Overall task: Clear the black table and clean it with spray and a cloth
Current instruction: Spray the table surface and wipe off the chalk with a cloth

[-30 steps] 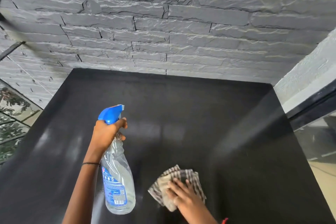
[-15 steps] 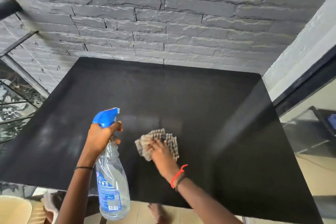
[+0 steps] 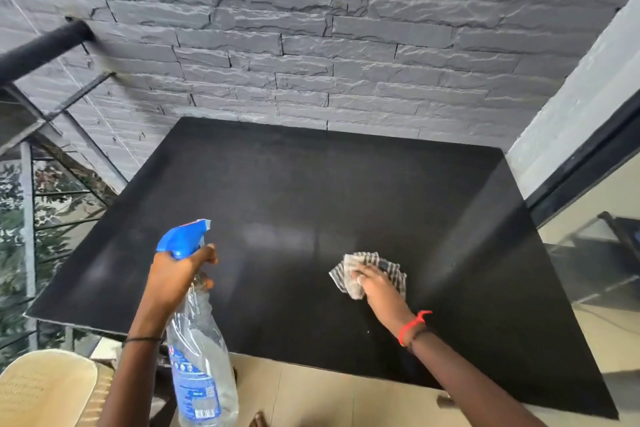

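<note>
The black table (image 3: 311, 191) fills the middle of the view, its top bare apart from a striped grey cloth (image 3: 349, 269) lying right of centre. My right hand (image 3: 379, 288) presses flat on that cloth, fingers spread over it. My left hand (image 3: 176, 276) grips the neck of a clear spray bottle (image 3: 199, 354) with a blue trigger head, held upright above the table's near left edge, nozzle facing the table.
A grey stone-brick wall (image 3: 311, 45) backs the table. A black railing (image 3: 41, 45) and glass with foliage lie to the left. A cream woven chair (image 3: 45, 388) stands at bottom left. A black-framed glass door (image 3: 588, 225) is on the right.
My right hand has swept the cloth across the table, first up to the centre, then out to the right. The view has pulled back. The left hand still holds the bottle.
</note>
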A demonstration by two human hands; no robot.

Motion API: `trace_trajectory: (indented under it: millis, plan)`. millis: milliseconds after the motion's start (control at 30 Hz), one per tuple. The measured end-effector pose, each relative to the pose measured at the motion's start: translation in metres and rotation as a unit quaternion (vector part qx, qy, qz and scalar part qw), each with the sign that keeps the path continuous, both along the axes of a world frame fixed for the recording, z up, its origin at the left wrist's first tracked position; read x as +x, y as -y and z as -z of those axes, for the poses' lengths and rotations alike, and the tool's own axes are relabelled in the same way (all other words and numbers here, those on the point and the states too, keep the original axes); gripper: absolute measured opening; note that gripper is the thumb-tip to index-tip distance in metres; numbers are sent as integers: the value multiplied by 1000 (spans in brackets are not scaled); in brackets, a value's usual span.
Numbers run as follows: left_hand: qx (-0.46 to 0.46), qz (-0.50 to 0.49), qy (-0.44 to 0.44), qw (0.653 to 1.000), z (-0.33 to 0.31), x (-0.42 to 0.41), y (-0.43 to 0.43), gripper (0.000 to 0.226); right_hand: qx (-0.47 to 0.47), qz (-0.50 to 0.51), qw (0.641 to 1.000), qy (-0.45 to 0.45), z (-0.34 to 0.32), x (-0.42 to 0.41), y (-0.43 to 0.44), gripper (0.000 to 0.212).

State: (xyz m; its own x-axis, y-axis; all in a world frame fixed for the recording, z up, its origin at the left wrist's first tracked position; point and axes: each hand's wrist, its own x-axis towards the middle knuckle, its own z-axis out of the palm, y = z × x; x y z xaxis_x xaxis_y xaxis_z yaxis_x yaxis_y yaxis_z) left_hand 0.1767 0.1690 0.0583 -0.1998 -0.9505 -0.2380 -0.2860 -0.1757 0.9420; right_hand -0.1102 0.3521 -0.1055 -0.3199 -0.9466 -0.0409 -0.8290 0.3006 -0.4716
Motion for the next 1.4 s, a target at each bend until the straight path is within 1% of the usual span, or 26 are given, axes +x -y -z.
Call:
trace_trajectory:
  millis: [100,200,233,300,367,467,500,533,567,600,633,667,700,733,767,800,867,967,1067,1100,1200,1267,1300,1333,1367,1400]
  plan:
    - [-2,0,-3,1000,1,7,7,10,49,12,999,-1,-20,40,55,35]
    - [-4,1,-10,1000,0,8,16,10,61,7,998,-8,-14,100,93,41]
    - [-7,5,-10,1000,-1,8,20,11,65,-19,998,-12,-7,119,98,44]
    - [-9,16,-13,1000,-3,8,28,10,40,-59,997,-32,6,155,93,43]
    - [-6,23,-28,999,-7,9,37,7,31,-96,995,-19,15,176,70,38]
    - [-6,33,-36,999,-9,16,52,4,20,-126,992,-15,30,172,20,41]
    - [-6,37,-34,999,-10,19,59,3,14,-108,994,-13,29,163,9,44]
    - [-4,38,-31,999,-10,22,65,3,22,-68,997,-7,18,148,2,41]
    - [-3,41,-26,999,-10,27,74,4,25,-14,999,39,8,129,5,35]
    - [-1,44,-22,999,-10,30,81,6,23,55,992,112,-7,114,14,31]
    - [-1,48,-18,999,-10,36,89,8,20,64,985,160,-17,107,26,34]
    - [-4,51,-16,999,-10,38,93,11,14,25,995,100,-18,97,34,37]
    - [-4,53,-15,998,-10,40,97,12,-48,41,995,72,-13,90,45,38]
    - [-3,55,-14,998,-9,46,104,13,-70,64,993,76,-7,90,66,36]
    - [-1,56,-13,998,-9,48,108,13,-68,82,991,79,-9,91,87,37]
    - [0,58,-11,998,-8,52,114,13,-63,84,993,55,-8,101,110,38]
    - [1,63,-4,998,-6,58,125,11,-41,50,998,7,-10,132,146,37]
    - [6,67,-8,998,-5,67,141,4,2,-11,998,-61,-8,196,168,37]
    - [2,72,-4,997,-3,76,156,4,54,-88,993,-49,12,246,150,36]
    - [3,75,-4,997,-2,79,161,4,44,-98,992,-61,21,255,137,34]
    - [11,80,0,997,1,89,176,6,-34,-80,990,-112,39,237,90,24]
    - [14,78,5,997,5,94,184,9,-71,-41,979,-187,41,197,67,22]
    - [14,77,7,997,7,96,187,11,-66,-11,987,-147,35,174,63,27]
    - [14,76,9,997,8,97,190,13,-100,33,993,-59,31,153,64,27]
    - [14,77,9,997,9,97,192,12,-119,79,990,-3,23,132,68,27]
    - [13,79,7,997,10,97,194,11,-126,127,984,-16,15,110,79,22]
